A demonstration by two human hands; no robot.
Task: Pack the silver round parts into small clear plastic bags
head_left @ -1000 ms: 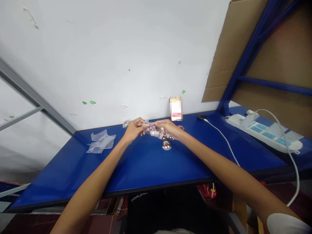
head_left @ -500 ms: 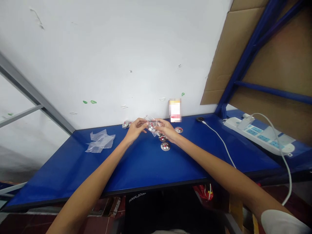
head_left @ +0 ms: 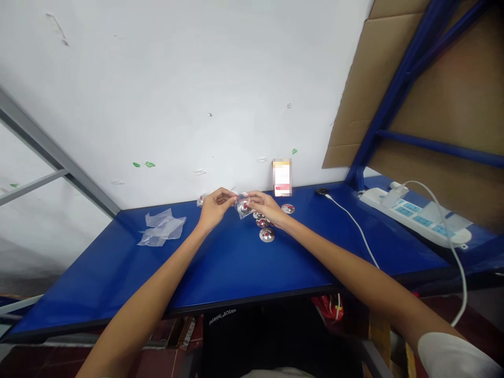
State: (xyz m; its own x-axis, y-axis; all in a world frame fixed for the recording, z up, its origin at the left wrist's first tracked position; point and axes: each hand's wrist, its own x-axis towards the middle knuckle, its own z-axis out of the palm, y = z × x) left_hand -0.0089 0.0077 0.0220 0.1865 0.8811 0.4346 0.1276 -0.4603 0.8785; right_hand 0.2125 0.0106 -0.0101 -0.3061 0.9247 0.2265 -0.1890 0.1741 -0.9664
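Both my hands meet above the far middle of the blue table (head_left: 220,268). My left hand (head_left: 214,205) and my right hand (head_left: 264,206) pinch a small clear plastic bag (head_left: 243,206) between them, and a round silver disc with a red centre sits inside the bag. Several more silver discs lie on the table below my right hand, the nearest disc (head_left: 266,234) in front and another disc (head_left: 287,209) to the right. One more disc (head_left: 202,200) lies behind my left hand by the wall.
Empty clear bags (head_left: 162,228) lie in a loose pile at the left. A small card (head_left: 282,177) leans on the white wall. A white cable (head_left: 356,224) runs across the right side to a white power strip (head_left: 413,215) under cardboard and a blue frame.
The bag with its disc has been drawn tighter between my hands and held slightly lower; my hands stay close together over the discs. The view has shifted a little.
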